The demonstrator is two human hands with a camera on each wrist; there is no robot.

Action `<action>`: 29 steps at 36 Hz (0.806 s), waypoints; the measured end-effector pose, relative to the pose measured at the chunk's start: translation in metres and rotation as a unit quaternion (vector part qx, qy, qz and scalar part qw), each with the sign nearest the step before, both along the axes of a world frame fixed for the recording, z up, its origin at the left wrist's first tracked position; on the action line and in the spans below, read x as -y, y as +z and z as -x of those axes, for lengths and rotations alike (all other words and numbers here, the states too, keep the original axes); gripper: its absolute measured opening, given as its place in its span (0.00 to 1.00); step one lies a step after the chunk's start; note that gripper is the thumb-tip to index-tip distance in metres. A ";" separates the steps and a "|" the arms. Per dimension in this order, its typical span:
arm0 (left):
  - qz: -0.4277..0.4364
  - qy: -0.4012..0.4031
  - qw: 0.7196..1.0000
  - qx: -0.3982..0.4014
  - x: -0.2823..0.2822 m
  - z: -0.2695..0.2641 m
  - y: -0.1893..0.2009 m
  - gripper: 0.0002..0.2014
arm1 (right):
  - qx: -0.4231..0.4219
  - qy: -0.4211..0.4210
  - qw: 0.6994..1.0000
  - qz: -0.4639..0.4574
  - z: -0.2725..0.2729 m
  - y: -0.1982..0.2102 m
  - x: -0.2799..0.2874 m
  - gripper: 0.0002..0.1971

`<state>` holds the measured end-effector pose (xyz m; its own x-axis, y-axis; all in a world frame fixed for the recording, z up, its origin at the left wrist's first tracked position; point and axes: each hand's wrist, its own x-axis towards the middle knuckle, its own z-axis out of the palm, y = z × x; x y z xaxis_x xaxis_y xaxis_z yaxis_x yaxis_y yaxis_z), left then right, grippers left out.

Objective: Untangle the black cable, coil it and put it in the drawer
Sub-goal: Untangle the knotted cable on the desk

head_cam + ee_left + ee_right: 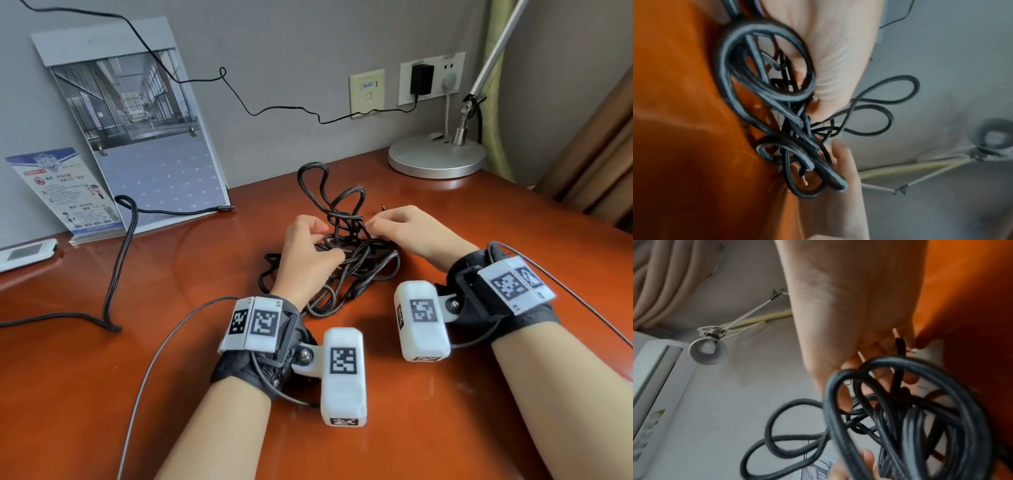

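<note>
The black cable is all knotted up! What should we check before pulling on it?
1. Cable untangled: not ok, loops cross in a heap.
2. Left hand holds the heap: ok, fingers curl into the loops.
3. Right hand has a strand: ok, fingertips pinch one.
4. Free end found: ok, a plug tip lies on the desk.
5. Drawer ready: cannot tell, none in view.
6. Other cord clear of the heap: ok, it lies apart.

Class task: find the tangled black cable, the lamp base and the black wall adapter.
tangled black cable point(346, 202), head view, upper loop.
lamp base point(436, 157), head view, disc top.
black wall adapter point(422, 79), head view, body.
</note>
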<state>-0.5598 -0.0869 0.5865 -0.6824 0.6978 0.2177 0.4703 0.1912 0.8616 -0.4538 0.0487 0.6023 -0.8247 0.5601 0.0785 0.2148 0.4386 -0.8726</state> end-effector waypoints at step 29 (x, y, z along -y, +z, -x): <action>0.267 -0.028 0.956 -0.118 0.015 0.024 0.032 0.19 | 0.152 -0.102 0.972 -0.147 0.009 -0.001 0.014 0.10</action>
<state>-0.5837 -0.1019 0.6190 -0.6170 0.7862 -0.0360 0.6622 0.5432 0.5162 -0.4630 0.0345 0.6014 -0.7092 0.7044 0.0302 0.5514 0.5808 -0.5988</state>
